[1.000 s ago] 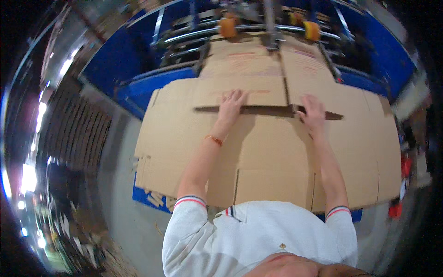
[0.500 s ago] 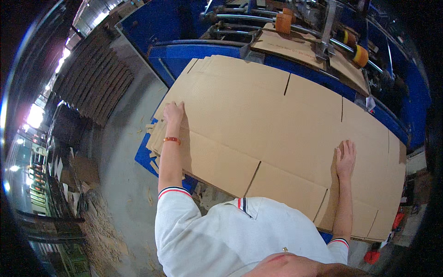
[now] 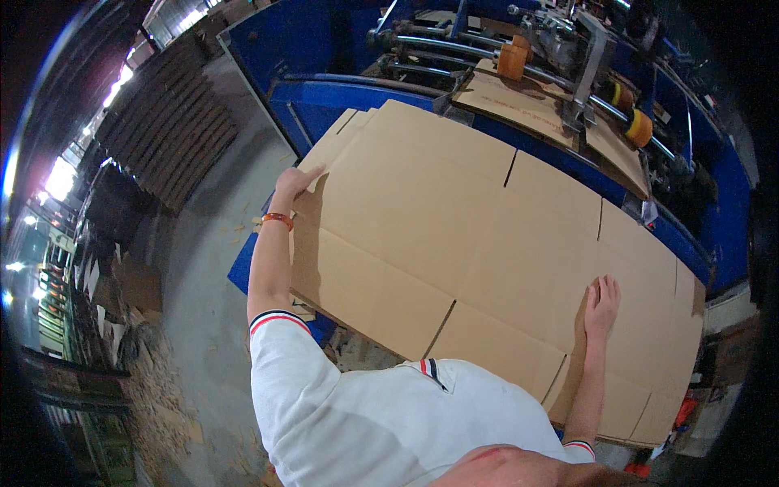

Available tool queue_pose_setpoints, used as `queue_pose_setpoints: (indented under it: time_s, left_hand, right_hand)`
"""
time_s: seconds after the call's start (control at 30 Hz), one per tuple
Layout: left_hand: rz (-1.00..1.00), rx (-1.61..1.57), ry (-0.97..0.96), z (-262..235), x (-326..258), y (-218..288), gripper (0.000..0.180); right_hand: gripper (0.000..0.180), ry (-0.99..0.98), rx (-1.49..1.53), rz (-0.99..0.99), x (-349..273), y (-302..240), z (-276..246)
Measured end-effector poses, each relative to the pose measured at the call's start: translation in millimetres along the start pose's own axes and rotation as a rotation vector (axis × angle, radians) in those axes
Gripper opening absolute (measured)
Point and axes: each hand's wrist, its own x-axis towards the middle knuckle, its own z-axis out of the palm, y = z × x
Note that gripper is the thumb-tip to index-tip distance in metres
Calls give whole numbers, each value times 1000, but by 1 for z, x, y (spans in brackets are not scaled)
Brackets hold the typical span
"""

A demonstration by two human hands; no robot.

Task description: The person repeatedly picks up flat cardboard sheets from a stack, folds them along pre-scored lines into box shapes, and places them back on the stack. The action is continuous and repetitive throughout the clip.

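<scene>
A broad brown cardboard sheet (image 3: 406, 219), slotted and creased, lies on top of a stack in front of me. At its left edge is my left hand (image 3: 296, 183); a digit stretches over the top face, apart from the rest, while the other fingers are partly hidden at the edge. My right hand (image 3: 602, 307) rests flat on the right part of the sheet, fingers extended and close together. An orange-red bracelet (image 3: 277, 219) circles my left wrist. Both hands are open.
Beyond the sheet stands a blue machine (image 3: 349, 96) with metal shafts and orange rollers (image 3: 639, 127). Printed cardboard (image 3: 511, 101) sits under its rollers. A tall stack of cardboard (image 3: 166, 122) stands far left. Scraps (image 3: 166, 414) litter the floor, lower left.
My left hand has shifted outward to the sheet's left edge, its digit now extended. The uneven sheet edges there show less. My right hand sits slightly lower in the picture, still flat.
</scene>
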Motion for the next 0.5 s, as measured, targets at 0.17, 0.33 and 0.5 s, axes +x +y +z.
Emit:
queue_pose_setpoints:
  time_s: [0.17, 0.33, 0.5]
  left_hand:
    - [6, -48, 474, 50, -27, 5, 74]
    - [-89, -141, 654, 75, -39, 2, 65]
    - [-51, 32, 694, 79, -56, 13, 55]
  right_hand:
    - [37, -33, 50, -17, 4, 22, 8]
    - [39, -88, 61, 85, 3, 28, 8]
    - [40, -77, 55, 94, 3, 16, 2]
